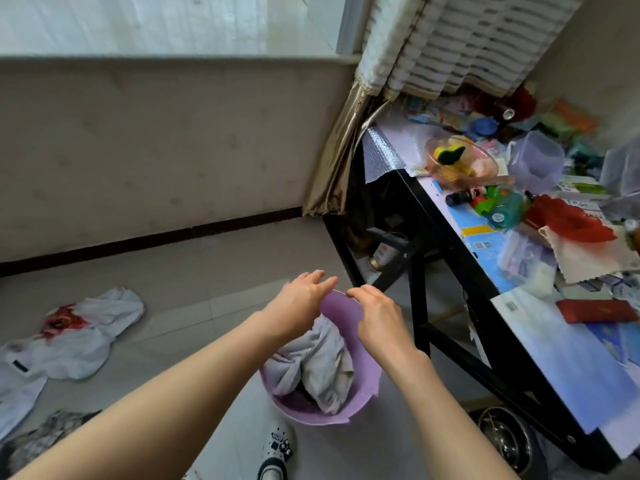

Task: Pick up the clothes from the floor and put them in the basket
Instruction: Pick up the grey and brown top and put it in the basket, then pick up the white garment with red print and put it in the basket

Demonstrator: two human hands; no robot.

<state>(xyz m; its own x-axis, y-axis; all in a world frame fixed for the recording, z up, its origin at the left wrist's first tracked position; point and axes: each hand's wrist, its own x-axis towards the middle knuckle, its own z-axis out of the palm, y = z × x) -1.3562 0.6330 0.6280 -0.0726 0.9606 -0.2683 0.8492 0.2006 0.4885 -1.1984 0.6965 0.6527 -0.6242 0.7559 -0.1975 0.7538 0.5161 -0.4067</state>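
Soft daylight comes from the window [156, 22] along the top edge, which is washed out to near white. The floor [214, 271] is evenly lit, with only faint shadows; it is dark under the table [561, 358]. The tabletop's far right corner and the clothes [41, 441] in the lower left corner are smeared by blur. The basket [341, 308] mid-frame is sharper. The wide lens bends straight lines towards the edges.

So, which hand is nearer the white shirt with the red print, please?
Left. The left hand is at the basket rim, right of the shirt; the right hand is farther right.
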